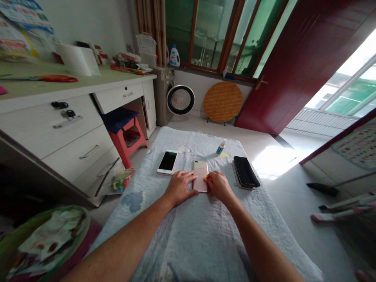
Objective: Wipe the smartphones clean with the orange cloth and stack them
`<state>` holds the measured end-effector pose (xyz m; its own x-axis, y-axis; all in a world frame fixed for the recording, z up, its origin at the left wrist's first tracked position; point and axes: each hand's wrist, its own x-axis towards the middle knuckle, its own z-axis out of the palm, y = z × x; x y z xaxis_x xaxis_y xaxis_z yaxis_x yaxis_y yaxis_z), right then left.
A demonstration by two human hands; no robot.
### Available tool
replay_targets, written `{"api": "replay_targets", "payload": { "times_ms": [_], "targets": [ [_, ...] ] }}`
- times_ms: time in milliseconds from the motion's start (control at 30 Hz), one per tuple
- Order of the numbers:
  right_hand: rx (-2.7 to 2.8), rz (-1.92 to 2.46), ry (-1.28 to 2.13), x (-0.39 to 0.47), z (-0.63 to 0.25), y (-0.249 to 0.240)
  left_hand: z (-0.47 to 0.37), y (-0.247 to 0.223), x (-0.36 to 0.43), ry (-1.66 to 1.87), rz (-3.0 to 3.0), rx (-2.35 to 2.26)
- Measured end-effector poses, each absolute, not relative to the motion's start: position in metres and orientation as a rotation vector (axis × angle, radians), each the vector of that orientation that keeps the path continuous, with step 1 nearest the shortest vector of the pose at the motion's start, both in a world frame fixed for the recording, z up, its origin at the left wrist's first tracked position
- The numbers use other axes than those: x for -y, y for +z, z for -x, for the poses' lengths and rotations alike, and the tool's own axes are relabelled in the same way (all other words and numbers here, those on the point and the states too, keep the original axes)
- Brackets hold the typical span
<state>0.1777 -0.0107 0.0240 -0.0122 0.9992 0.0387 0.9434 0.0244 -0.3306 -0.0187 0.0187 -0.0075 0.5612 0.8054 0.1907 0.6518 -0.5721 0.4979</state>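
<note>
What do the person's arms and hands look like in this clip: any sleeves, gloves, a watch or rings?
Both forearms are bare up to the picture's lower edge, with no sleeve in view. The left hand and right hand wear no gloves. No watch, band or ring shows on either wrist or on the fingers, though they are small in this view.

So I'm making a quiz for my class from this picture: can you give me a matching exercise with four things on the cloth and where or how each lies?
Things:
1. pink-backed phone lying face down
2. white phone with dark screen
3. black phone on a stack
4. small white bottle with blue cap

Places:
A. far right of the pale blue towel, apart from both hands
B. between the left hand and right hand, touched by both
C. beyond the phones, near the towel's far edge
D. left of the hands, screen up

Pairs: 1-B, 2-D, 3-A, 4-C
</note>
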Motion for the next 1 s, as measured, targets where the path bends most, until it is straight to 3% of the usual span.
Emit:
{"api": "replay_targets", "payload": {
  "times_ms": [433, 700, 1000],
  "targets": [
    [2.203, 1.685, 0.514, 0.039, -0.170, 0.038, 0.018, -0.011, -0.019, 0.644, -2.388, -1.191],
    [2.185, 1.660, 0.285, -0.002, -0.155, 0.011, 0.017, -0.016, -0.020, 0.682, -2.361, -1.194],
    [2.342, 1.780, 0.124, -0.039, -0.143, 0.021, 0.018, -0.022, -0.021, 0.904, -2.318, -1.116]
  ]
}}
